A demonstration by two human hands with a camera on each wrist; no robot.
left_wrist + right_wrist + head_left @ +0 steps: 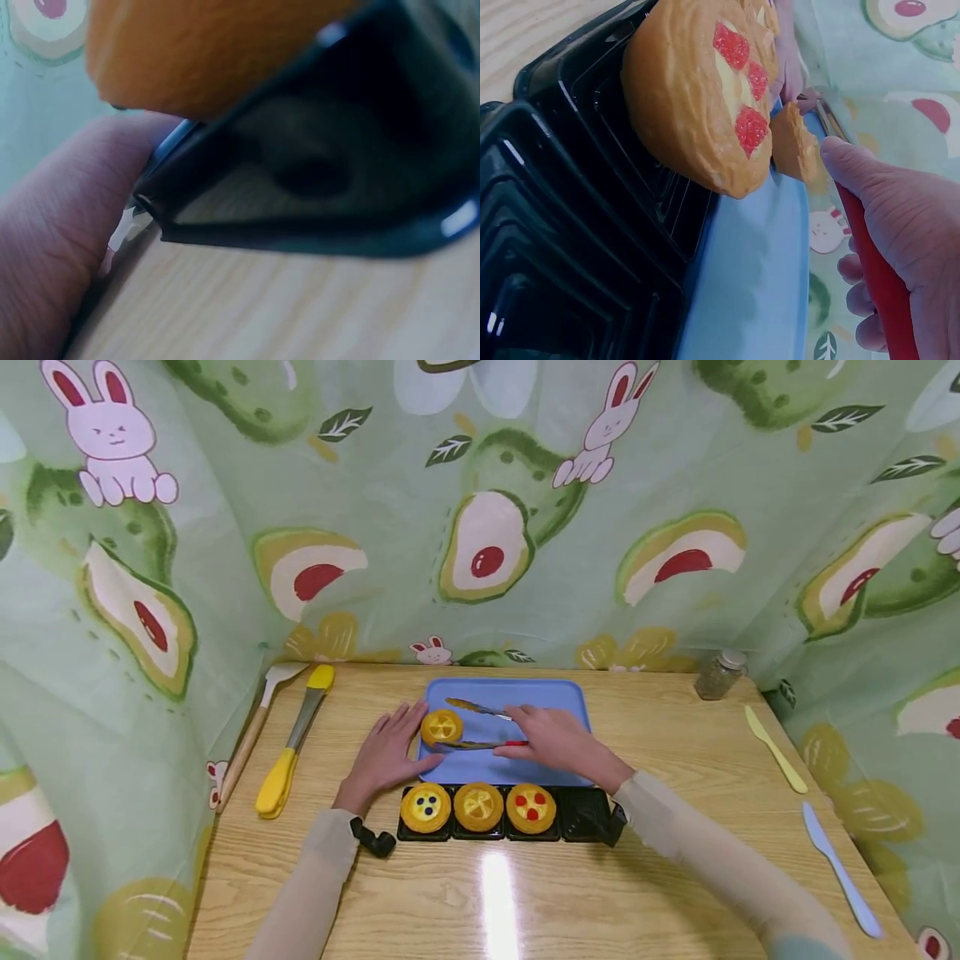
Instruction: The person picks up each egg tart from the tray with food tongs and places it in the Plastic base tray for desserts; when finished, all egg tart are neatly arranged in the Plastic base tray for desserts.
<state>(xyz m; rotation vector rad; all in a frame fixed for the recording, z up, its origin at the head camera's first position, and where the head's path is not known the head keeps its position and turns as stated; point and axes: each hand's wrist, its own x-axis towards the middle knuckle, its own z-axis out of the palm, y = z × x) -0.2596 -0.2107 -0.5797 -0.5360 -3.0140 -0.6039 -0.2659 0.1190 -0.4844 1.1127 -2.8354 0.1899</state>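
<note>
My right hand (558, 739) grips red-handled tongs (877, 277) above the blue tray (517, 768). Their two arms reach left and stand spread apart, one behind an egg tart (441, 723) and one along its front side. This tart, with a pale cross pattern, sits at the tray's left end. My left hand (386, 752) rests against the tray's left edge with fingers extended and thumb pointing in at the front left corner. In front of the tray, a black plastic box (585, 814) holds a blue-dotted tart (426, 807), a cross-patterned tart (478, 807) and a red-dotted tart (531, 807); its rightmost compartment is bare.
Yellow tongs (296, 743) and a wooden-handled spatula (255, 727) lie at the left. A jar (720, 675) stands at the back right, with a yellow knife (776, 750) and a blue knife (840, 868) along the right edge. Patterned cloth (397, 518) surrounds the table.
</note>
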